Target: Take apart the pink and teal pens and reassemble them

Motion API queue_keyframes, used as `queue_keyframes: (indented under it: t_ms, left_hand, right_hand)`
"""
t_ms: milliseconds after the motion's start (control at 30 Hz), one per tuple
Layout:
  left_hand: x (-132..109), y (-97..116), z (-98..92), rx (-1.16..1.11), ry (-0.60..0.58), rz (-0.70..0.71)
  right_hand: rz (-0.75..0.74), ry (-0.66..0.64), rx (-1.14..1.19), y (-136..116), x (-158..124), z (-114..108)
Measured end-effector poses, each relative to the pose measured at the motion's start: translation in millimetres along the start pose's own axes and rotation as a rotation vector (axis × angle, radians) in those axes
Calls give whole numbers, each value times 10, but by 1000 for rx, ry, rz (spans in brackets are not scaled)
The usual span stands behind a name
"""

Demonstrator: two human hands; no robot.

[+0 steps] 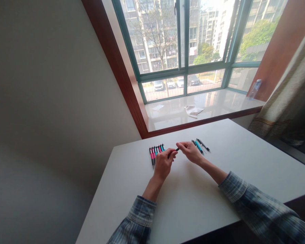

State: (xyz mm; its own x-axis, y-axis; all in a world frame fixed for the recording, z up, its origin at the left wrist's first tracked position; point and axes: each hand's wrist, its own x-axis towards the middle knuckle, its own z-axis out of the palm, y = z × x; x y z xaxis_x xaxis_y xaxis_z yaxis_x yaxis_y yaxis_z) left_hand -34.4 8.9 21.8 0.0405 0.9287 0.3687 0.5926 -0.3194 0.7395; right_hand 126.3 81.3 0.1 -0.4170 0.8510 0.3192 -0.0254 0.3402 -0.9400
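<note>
Between my two hands is a dark pen [177, 149], most of it hidden by fingers. My left hand [164, 162] is closed round one end of it, and my right hand [190, 151] pinches the other end. Partly behind my left hand lies a row of several pens [152, 156], pink, white and teal with dark ends, side by side. Just right of my right hand are a teal pen [199, 146] and a black pen [203, 144], lying slanted on the white table [193, 203]. Something thin lies near them, partly covered by my right hand.
Behind the table runs a window sill [218, 103] with a crumpled cloth [193, 110], a small paper [158, 107] and a clear bottle [255, 89]. A wall [53, 101] rises on the left. A curtain [282, 91] hangs at the right.
</note>
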Motion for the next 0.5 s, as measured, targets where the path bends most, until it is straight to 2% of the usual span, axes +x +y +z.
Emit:
queue_keyframes:
  t_ms: [267, 500]
  left_hand:
    - [3, -22, -12, 4, 19, -20]
    - [-1, -39, -10, -30, 30, -45]
  right_hand:
    - [0, 47, 10, -4, 13, -43]
    - [0, 29, 115, -49, -5, -69]
